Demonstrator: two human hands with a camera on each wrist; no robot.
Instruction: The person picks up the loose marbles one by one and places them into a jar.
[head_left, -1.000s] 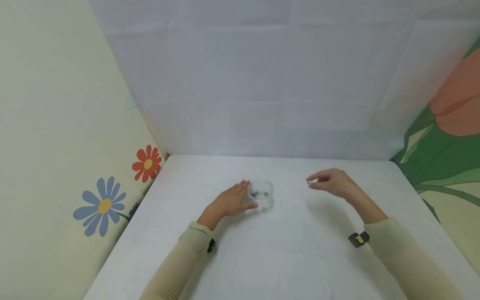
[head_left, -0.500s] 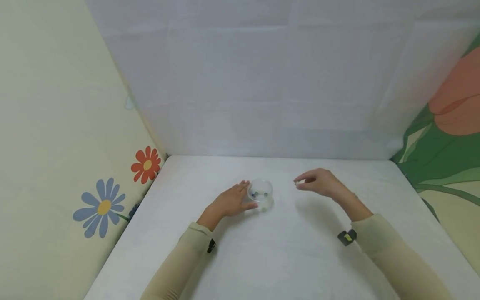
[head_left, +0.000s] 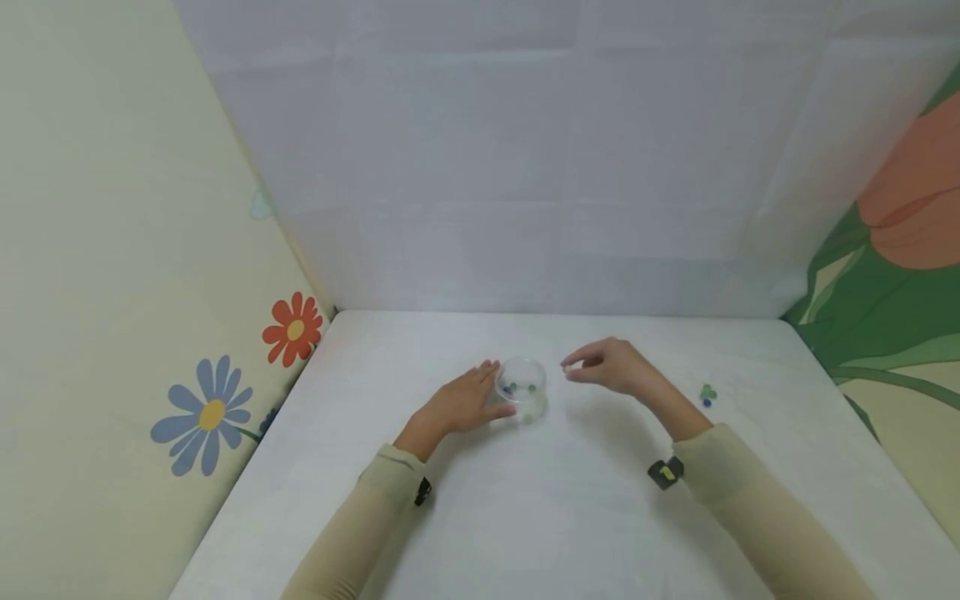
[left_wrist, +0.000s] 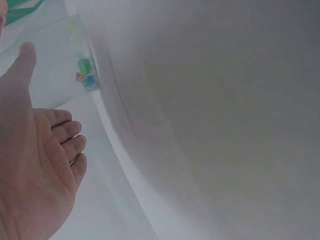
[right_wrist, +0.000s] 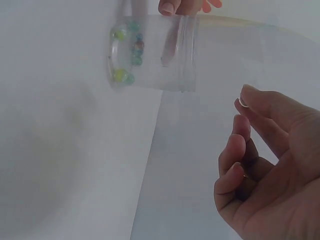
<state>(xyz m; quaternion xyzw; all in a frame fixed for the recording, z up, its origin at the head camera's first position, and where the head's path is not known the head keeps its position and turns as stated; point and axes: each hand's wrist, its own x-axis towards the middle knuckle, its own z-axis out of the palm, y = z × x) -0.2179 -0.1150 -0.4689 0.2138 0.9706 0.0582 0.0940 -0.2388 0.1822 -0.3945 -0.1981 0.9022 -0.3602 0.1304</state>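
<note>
A clear jar [head_left: 521, 387] stands upright on the white table; in the right wrist view, several green, yellow-green and reddish marbles [right_wrist: 138, 46] lie at the bottom of the jar [right_wrist: 172, 55]. My left hand [head_left: 459, 402] rests against its left side, fingers fairly straight and thumb at its front; the left wrist view shows this left hand [left_wrist: 42, 150] with a loose palm. To the right of the jar, raised above the table, my right hand [head_left: 611, 367] pinches a small whitish marble [head_left: 567, 370] between thumb and forefinger. Fingertips mostly cover that marble [right_wrist: 243, 102] in the right wrist view.
Beyond my right forearm, several green and blue marbles [head_left: 707, 395] lie grouped on the table [head_left: 525, 517]. A white sheet [head_left: 525, 167] hangs behind the table's back edge. Flower-patterned walls stand at both sides.
My right hand has moved left toward the jar with the pinched marble. The marbles at the right, hidden by my arm before, now show. My left hand and the jar have stayed in place.
</note>
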